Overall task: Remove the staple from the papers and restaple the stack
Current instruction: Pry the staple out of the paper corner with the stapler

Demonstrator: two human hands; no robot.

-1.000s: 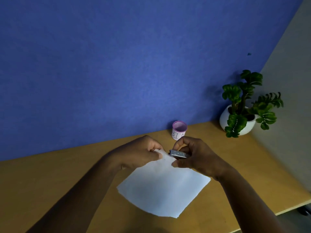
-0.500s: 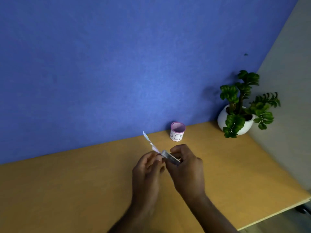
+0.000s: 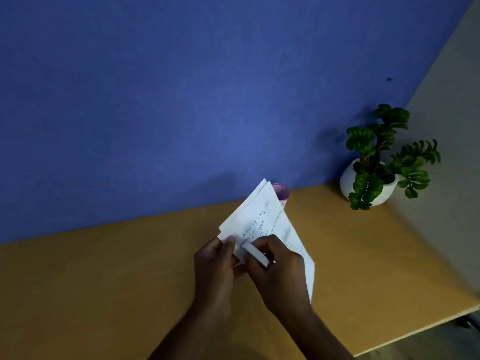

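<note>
A stack of white papers (image 3: 259,214) with handwriting on the upper sheet is held above the wooden table (image 3: 104,268), tilted up toward the wall. My left hand (image 3: 215,268) pinches the near corner of the papers. My right hand (image 3: 280,271) grips a small silver metal tool (image 3: 255,255), a stapler or staple remover, pressed against that same corner. One sheet (image 3: 298,245) hangs down to the right behind my right hand. The staple itself is too small to see.
A small pink-rimmed cup (image 3: 281,192) stands at the wall, partly hidden behind the papers. A potted green plant in a white pot (image 3: 374,178) sits in the back right corner. The table's front right edge (image 3: 415,333) runs diagonally.
The papers went from lying flat to edge-on, and now stand tilted up with the written side showing. Both hands stayed together at the corner with the tool.
</note>
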